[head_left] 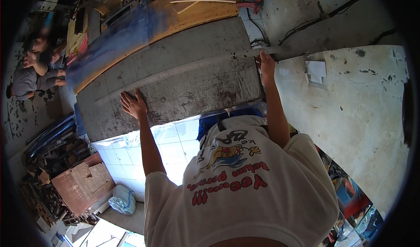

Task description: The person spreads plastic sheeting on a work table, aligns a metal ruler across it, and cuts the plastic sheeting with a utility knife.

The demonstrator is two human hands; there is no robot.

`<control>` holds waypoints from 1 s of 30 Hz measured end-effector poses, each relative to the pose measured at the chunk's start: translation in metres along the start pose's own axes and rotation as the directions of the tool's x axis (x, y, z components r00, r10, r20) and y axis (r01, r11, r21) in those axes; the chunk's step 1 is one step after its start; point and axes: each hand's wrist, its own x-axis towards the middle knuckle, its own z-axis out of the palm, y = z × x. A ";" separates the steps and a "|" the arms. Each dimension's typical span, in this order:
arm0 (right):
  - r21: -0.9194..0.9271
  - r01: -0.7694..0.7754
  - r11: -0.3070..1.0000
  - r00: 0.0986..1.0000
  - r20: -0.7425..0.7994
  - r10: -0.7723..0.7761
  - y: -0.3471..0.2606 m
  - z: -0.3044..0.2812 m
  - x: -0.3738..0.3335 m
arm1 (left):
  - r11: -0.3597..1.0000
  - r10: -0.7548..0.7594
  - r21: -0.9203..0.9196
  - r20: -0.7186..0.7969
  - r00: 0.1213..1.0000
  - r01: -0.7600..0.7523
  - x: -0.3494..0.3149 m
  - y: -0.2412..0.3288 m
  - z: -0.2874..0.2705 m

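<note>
A long, thin grey strip (pixel 188 66) lies lengthwise over a worn dark grey worktable (pixel 205 89), its right end jutting past the table's edge. Near that end, my right hand (pixel 266 67) is closed on the strip, with one finger up over it; the other fingers are partly hidden. My left hand (pixel 134 105) rests flat on the tabletop toward the strip's left end. Its fingers are spread, and the fingertips come up to the strip's near edge; whether they press on it I cannot tell.
Beyond the table is a wooden board (pixel 192 10) partly under blue plastic sheeting (pixel 118 45), with loose wood strips on it. Another person (pixel 33 78) sits at the far left. Stacked wood scraps (pixel 65 155) and a tied plastic bag (pixel 122 199) lie lower left. A wall (pixel 345 98) stands right.
</note>
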 end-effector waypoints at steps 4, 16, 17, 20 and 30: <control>-0.075 0.020 0.997 1.000 0.012 -0.019 0.000 0.000 0.000 | 1.000 -0.004 0.012 -0.001 1.000 0.004 0.001 -0.002 0.002; -0.150 0.065 0.987 0.995 0.081 -0.053 0.019 -0.010 0.016 | 1.000 -0.009 -0.016 -0.013 1.000 0.009 0.000 0.002 -0.002; -0.148 0.063 0.987 0.996 0.070 -0.053 0.018 -0.009 0.015 | 1.000 -0.006 -0.006 -0.011 1.000 0.006 0.000 0.003 -0.001; -0.137 0.031 0.990 0.993 0.116 -0.015 0.015 -0.011 0.013 | 1.000 -0.004 0.002 -0.009 1.000 0.004 0.000 0.002 -0.002; -0.083 -0.003 0.997 0.993 0.115 0.012 -0.003 0.002 -0.002 | 0.999 -0.044 0.003 0.005 0.999 0.044 0.001 0.006 -0.003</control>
